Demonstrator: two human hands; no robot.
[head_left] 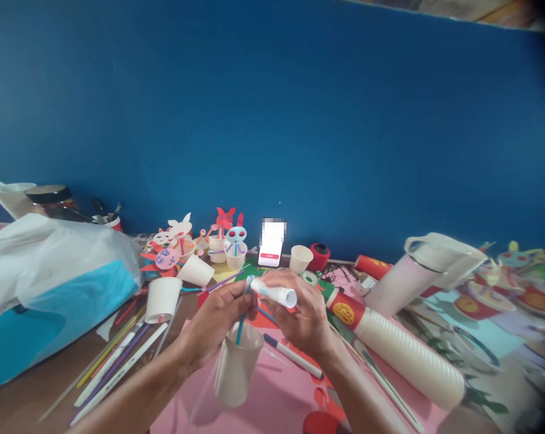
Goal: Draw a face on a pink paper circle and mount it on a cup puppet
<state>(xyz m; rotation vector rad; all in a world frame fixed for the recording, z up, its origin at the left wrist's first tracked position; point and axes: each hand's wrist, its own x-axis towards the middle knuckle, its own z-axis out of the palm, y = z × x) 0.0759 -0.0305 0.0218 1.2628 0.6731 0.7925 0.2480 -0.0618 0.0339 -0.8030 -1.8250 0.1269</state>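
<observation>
My left hand (218, 313) is closed, its fingertips pinching the upper end of a thin blue pipe cleaner (240, 330). The stem runs down to the mouth of a white paper cup (239, 374), which stands on pink paper below my hands. In my right hand (299, 310) is a white glue tube (277, 294), gripped between thumb and fingers. Its narrow end meets the blue pipe cleaner's top at my left fingertips, and its wide round end faces right. Fingers hide part of the contact. A marker (293, 357) lies on the paper under my right hand.
Paper-cup figures (236, 235) stand along the blue wall beside a phone (271, 242). Stacked paper cups (403, 349) and a pitcher (417, 271) lie right. Pens and pipe cleaners (114, 355), an overturned cup (163, 299) and a plastic bag (55, 289) occupy the left.
</observation>
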